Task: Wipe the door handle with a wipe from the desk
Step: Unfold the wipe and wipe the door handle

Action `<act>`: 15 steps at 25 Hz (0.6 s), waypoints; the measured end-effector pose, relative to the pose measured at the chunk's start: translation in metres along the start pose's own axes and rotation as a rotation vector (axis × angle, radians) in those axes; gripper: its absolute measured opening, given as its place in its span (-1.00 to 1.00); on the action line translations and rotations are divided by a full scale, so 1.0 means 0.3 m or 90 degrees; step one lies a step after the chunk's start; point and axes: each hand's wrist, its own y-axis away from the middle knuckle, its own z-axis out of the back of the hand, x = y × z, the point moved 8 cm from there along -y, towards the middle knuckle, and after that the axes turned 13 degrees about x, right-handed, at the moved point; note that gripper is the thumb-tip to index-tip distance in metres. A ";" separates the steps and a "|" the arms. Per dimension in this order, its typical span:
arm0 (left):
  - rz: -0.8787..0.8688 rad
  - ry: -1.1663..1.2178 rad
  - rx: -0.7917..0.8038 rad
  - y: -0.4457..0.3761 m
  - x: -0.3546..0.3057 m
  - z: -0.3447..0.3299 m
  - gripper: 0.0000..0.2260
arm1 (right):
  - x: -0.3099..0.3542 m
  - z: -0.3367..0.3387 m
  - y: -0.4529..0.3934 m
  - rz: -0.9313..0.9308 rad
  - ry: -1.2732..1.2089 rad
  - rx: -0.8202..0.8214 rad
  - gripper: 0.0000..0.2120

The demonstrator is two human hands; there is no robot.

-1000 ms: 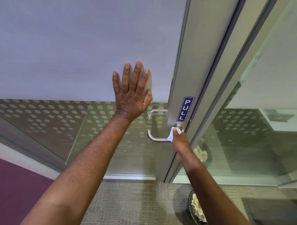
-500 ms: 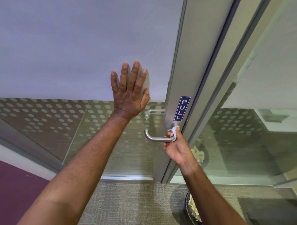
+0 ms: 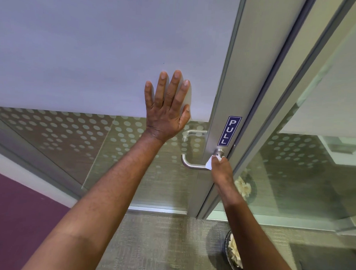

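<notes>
Purple wall panel (image 3: 19,206), far left, low; no part in the task

Frosted glass door pane with dotted lower band (image 3: 85,50): upright, carrying the bracing hand

Left hand (image 3: 166,112): flat on the pane, fingers spread wide, thumb out, gripping nothing; placed as in both earlier frames, steadying the door

Brushed-metal lever door handle (image 3: 192,164): curved bar bare and in view at its left bend; right end and round hub next to the metal door stile (image 3: 221,96) under the wipe; second handle visible through the glass just above

Blue vertical PULL label (image 3: 229,131): on the stile, directly above the hub

Small white crumpled wipe (image 3: 209,163): off the desk, pressed against the hub end of the handle

Right hand (image 3: 220,168): grip closed, pinching the wipe to the handle, seen from the back. Change noted: half a second ago wrapped from below round the bar near the hub; now rolled over, back at the hub as a second ago. Read as a back-and-forth rubbing stroke, wiping well under way; bare left bend probably still to cover

Dark round bowl with pale contents (image 3: 232,256): on the carpet, lower right, untouched
</notes>
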 end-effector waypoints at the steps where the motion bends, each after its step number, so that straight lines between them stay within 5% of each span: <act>1: 0.001 -0.003 0.000 0.000 0.001 -0.002 -0.44 | 0.018 0.002 0.013 0.044 -0.045 0.018 -0.66; 4: 0.002 -0.004 -0.003 0.001 -0.001 -0.002 -0.44 | 0.025 -0.014 0.072 0.096 -0.301 0.063 -0.70; 12: -0.013 -0.016 -0.014 0.007 -0.009 0.002 -0.43 | -0.028 -0.129 0.037 -0.009 -0.804 0.093 -0.77; 15: -0.013 -0.013 -0.013 0.008 -0.010 0.002 -0.41 | -0.026 -0.135 0.039 -0.015 -0.855 0.104 -0.62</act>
